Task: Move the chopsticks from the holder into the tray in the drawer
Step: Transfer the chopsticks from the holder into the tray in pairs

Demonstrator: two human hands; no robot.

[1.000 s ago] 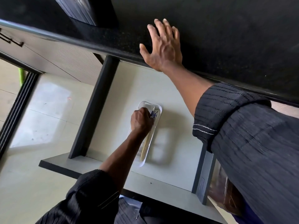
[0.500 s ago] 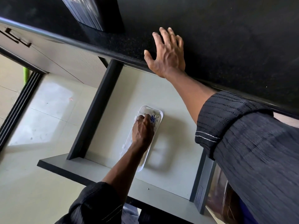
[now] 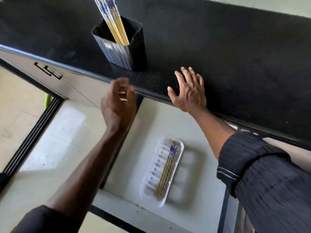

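Note:
A black ribbed holder (image 3: 120, 48) stands on the dark counter with several yellow chopsticks (image 3: 116, 26) with blue-and-white tops leaning in it. Below, the open drawer (image 3: 138, 132) holds a white slotted tray (image 3: 151, 174) with a few chopsticks (image 3: 165, 172) lying along its right side. My left hand (image 3: 118, 103) hovers blurred in the air at the counter edge, below the holder, fingers loosely apart and empty. My right hand (image 3: 189, 92) lies flat on the counter edge, fingers spread, to the right of the holder.
The black counter (image 3: 218, 47) runs across the top. A closed cabinet front (image 3: 50, 71) with a dark handle is at the left. Pale floor tiles (image 3: 50, 140) and a dark floor rail (image 3: 32, 137) lie left of the drawer.
My left hand has let go of the chopsticks in the tray and risen out of the drawer toward the counter edge. The view has tilted up, bringing the holder into sight.

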